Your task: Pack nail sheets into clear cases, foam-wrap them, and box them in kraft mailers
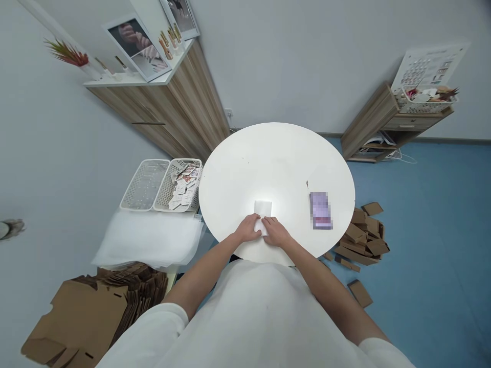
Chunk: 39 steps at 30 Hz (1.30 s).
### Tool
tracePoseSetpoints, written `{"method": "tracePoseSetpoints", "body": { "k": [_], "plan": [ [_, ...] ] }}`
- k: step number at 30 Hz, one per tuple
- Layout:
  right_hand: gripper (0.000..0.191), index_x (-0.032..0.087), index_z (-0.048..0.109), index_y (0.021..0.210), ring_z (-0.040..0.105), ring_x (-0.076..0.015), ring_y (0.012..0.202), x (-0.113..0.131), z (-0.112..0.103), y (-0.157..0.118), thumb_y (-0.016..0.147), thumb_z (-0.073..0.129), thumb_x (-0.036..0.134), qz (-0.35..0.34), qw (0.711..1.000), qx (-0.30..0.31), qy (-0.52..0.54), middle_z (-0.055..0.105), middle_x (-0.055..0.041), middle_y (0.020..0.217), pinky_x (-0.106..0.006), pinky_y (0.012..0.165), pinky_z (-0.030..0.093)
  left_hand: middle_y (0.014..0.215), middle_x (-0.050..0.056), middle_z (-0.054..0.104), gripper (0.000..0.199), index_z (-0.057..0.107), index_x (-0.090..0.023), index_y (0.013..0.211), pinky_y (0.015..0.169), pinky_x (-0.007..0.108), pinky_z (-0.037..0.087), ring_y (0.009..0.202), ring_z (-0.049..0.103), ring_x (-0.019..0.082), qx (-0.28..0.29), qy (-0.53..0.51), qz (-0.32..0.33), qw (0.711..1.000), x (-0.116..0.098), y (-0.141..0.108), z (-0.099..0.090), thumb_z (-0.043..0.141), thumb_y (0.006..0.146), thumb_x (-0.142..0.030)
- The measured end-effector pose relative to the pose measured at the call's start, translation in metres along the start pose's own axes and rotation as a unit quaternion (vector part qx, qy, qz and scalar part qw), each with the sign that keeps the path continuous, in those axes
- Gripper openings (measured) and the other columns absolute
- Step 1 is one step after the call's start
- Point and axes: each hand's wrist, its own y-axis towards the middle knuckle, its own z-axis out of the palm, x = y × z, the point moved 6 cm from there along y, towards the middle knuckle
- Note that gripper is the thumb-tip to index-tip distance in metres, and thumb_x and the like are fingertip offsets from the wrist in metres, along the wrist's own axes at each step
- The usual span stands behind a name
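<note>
A small white rectangular sheet (263,207) lies near the front edge of the white round table (274,148); whether it is paper or thin foam I cannot tell. My left hand (248,228) grips its left side, fingers curled inward. From the other side, my right hand (275,231) grips the right edge, with its fingertips close to the left hand's. Part of the sheet is hidden under the fingers. Further right on the table is a purple item (321,210), blurred out, apart from both hands.
Left of the table stand white baskets, one with printed cards (186,186). Below them lie translucent sheets (149,237) and stacked flat cardboard boxes (84,317). Folded brown boxes (364,232) are heaped on the floor at right. Wooden cabinets (192,97) stand behind.
</note>
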Motion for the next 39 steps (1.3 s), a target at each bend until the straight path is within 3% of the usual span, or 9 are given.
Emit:
{"method": "tracePoseSetpoints", "body": {
  "k": [5,9,12,17,22,24,28,35,39],
  "plan": [
    [0.036,0.017,0.051,0.104,0.049,-0.0220,0.086,-0.001,-0.001,-0.020,0.070,0.053,0.029,0.026,0.994,0.047,0.096,0.058,-0.0071,0.093,-0.033,0.075,0.040,0.098,0.003,0.060,0.026,0.057,-0.024,0.096,0.084,0.033,0.039,0.096,0.052,0.021,0.046,-0.077,-0.020,0.996,-0.005,-0.020,0.004,0.042,0.078,-0.035],
    [0.015,0.020,0.055,0.081,0.050,-0.0174,0.077,-0.011,-0.006,-0.018,0.074,0.048,0.031,0.088,0.979,0.035,0.182,0.057,-0.0031,0.083,-0.028,0.067,0.039,0.107,0.004,0.055,0.034,0.057,-0.022,0.098,0.085,0.028,0.039,0.102,0.048,0.022,0.012,-0.129,-0.066,0.989,0.002,-0.026,0.005,0.057,0.070,-0.041],
    [0.019,0.020,0.053,0.075,0.051,-0.0160,0.074,-0.023,-0.009,-0.006,0.079,0.040,0.034,0.134,0.970,0.017,0.203,0.056,-0.0031,0.084,-0.026,0.063,0.040,0.100,0.005,0.056,0.034,0.054,-0.019,0.098,0.076,0.027,0.043,0.089,0.053,0.018,-0.018,-0.150,-0.128,0.980,0.015,-0.021,0.007,0.058,0.069,-0.035],
    [0.039,0.013,0.052,0.095,0.052,-0.0205,0.079,-0.037,-0.002,0.007,0.086,0.024,0.039,0.230,0.954,-0.040,0.188,0.054,-0.0108,0.089,-0.031,0.066,0.041,0.088,0.004,0.060,0.024,0.050,-0.018,0.096,0.069,0.027,0.043,0.077,0.056,0.015,-0.072,-0.139,-0.213,0.965,0.029,-0.007,0.006,0.049,0.077,-0.033],
    [0.056,0.015,0.019,0.133,0.046,-0.0230,0.103,-0.028,0.005,-0.009,0.083,0.035,0.034,0.281,0.938,-0.125,0.157,0.037,-0.0147,0.121,-0.033,0.080,0.042,0.096,0.007,0.058,0.030,0.050,-0.017,0.100,0.075,0.028,0.041,0.090,0.055,0.018,-0.101,-0.086,-0.254,0.958,0.032,0.003,0.002,0.054,0.075,-0.032],
    [0.056,0.019,0.020,0.134,0.041,-0.0236,0.110,-0.018,0.006,-0.017,0.082,0.038,0.032,0.249,0.949,-0.141,0.129,0.032,-0.0127,0.127,-0.034,0.085,0.040,0.099,0.008,0.057,0.038,0.047,-0.016,0.107,0.075,0.027,0.041,0.091,0.056,0.018,-0.107,-0.090,-0.258,0.956,0.033,0.004,0.002,0.055,0.074,-0.032],
    [0.048,0.025,0.034,0.128,0.037,-0.0250,0.114,-0.007,0.014,-0.029,0.081,0.042,0.032,0.227,0.963,-0.104,0.101,0.026,-0.0097,0.132,-0.037,0.090,0.037,0.101,0.007,0.057,0.041,0.046,-0.017,0.111,0.074,0.025,0.042,0.084,0.057,0.015,-0.109,-0.113,-0.248,0.956,0.033,0.001,0.004,0.055,0.075,-0.033],
    [0.059,0.028,0.028,0.132,0.030,-0.0260,0.121,-0.010,0.025,-0.030,0.077,0.048,0.033,0.260,0.947,-0.069,0.176,0.025,-0.0091,0.133,-0.038,0.095,0.032,0.101,0.006,0.057,0.044,0.048,-0.019,0.115,0.074,0.025,0.043,0.083,0.056,0.014,-0.072,-0.127,-0.251,0.957,0.031,-0.004,0.008,0.058,0.073,-0.027],
    [0.065,0.027,0.025,0.134,0.028,-0.0248,0.123,-0.011,0.028,-0.036,0.075,0.050,0.036,0.269,0.919,-0.088,0.273,0.026,-0.0088,0.131,-0.038,0.097,0.033,0.109,0.009,0.054,0.049,0.042,-0.019,0.122,0.074,0.025,0.044,0.089,0.056,0.016,-0.064,-0.183,-0.273,0.942,0.032,-0.015,0.010,0.055,0.076,-0.034]
  ]
}}
